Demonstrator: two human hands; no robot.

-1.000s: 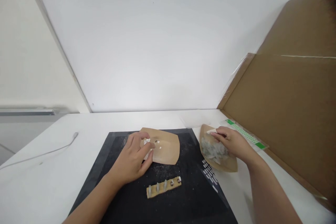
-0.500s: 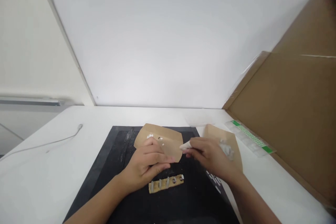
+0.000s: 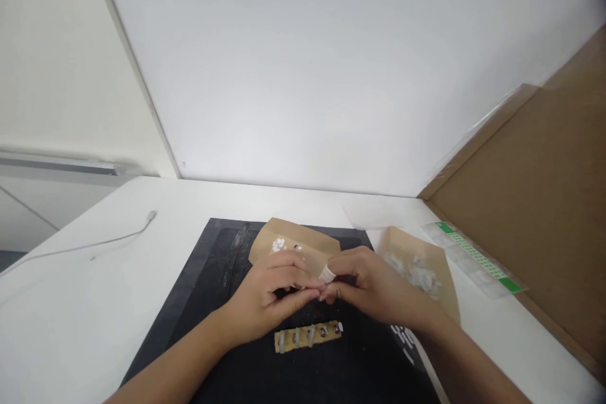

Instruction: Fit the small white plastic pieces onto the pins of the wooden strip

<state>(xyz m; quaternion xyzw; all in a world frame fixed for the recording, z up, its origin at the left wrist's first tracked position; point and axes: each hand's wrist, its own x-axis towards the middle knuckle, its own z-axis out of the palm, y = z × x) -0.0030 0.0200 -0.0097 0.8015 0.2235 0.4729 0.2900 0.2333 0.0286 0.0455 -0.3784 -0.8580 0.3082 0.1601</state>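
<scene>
My left hand (image 3: 279,287) is closed in a pinch, its fingertips meeting those of my right hand (image 3: 367,281) over the black mat (image 3: 227,360). Whatever lies between the fingertips is too small or hidden to name. A small white tube-like piece (image 3: 327,273) shows at my right index fingertip; I cannot tell whether it is worn or held. Just below the hands lies a tan strip (image 3: 303,342) with several round metal pieces and greyish strips across it. Behind my fingers, a brown paper sheet (image 3: 307,243) bears small white bits (image 3: 278,245).
Right of the mat, another brown paper (image 3: 395,240) holds crumpled translucent scraps (image 3: 421,278). A clear plastic case with a green label (image 3: 473,255) lies beside a cardboard panel (image 3: 534,202). A grey cable (image 3: 118,238) crosses the white table at left.
My right hand has moved left from beside the brown paper, and its fingertips now meet my left hand's. The whole view has shifted slightly.
</scene>
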